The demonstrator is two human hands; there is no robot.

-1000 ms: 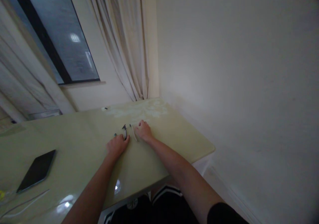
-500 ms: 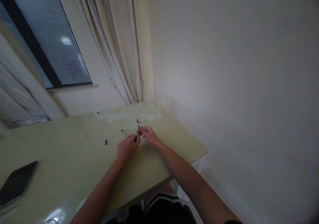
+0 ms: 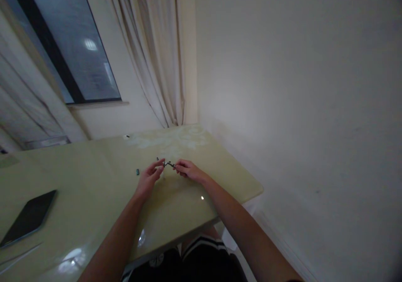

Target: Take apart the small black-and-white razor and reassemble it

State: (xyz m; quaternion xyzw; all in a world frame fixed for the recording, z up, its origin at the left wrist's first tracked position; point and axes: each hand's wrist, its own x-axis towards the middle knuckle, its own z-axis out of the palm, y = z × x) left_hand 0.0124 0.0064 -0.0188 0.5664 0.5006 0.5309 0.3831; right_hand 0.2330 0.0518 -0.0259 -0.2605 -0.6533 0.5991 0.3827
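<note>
My left hand (image 3: 150, 178) and my right hand (image 3: 187, 170) meet over the pale table (image 3: 94, 190), both pinching a thin dark stick-like object (image 3: 168, 164) that spans the gap between the fingertips. The object is held just above the tabletop, roughly level. It is too small and dim to name. A tiny dark piece (image 3: 137, 172) lies on the table just left of my left hand.
A dark phone (image 3: 29, 217) lies face up at the table's left. A thin white cable (image 3: 19, 255) runs near the front left edge. A small object (image 3: 126, 137) sits at the far edge. Curtains (image 3: 163, 56) and a window (image 3: 63, 43) stand behind; a bare wall on the right.
Both hands lifted off the table and came together. The thin dark object, first lying by the left hand, then held upright, is now pinched level between both hands. The camera swung slightly.
</note>
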